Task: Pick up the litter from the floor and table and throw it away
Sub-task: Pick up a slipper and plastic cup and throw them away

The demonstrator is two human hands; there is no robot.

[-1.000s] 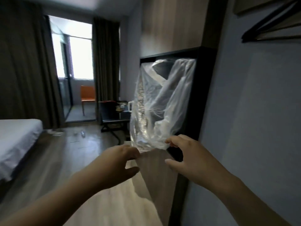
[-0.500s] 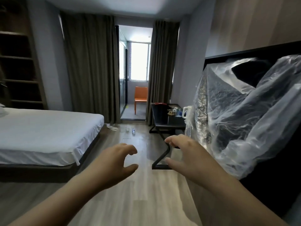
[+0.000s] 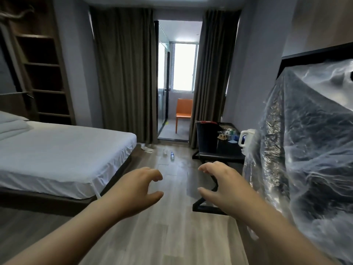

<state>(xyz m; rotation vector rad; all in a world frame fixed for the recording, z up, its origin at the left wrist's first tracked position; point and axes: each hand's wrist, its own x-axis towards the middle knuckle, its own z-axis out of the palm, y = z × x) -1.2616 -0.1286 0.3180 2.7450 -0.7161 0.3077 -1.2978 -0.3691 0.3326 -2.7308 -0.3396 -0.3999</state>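
A plastic bottle [image 3: 172, 156] lies on the wooden floor far ahead, with a small clear scrap [image 3: 164, 152] beside it and white paper litter [image 3: 147, 149] near the bed's foot. Several small items [image 3: 226, 135] sit on the black table [image 3: 208, 142] at the right. A large clear plastic bag [image 3: 303, 150] hangs at the right edge, close to me. My left hand [image 3: 137, 190] and my right hand [image 3: 221, 184] reach out in front with loosely curled fingers; neither holds anything and neither touches the bag.
A white bed [image 3: 63, 155] fills the left side. Dark curtains [image 3: 124, 73] frame a doorway to a balcony with an orange chair [image 3: 184, 111]. A white kettle [image 3: 245, 139] stands on the table. Wooden shelves [image 3: 44, 69] rise at far left.
The view has swung left from the hanging bag toward the room. My hands have come off the bag's lower edge and now hover in front with nothing in them.
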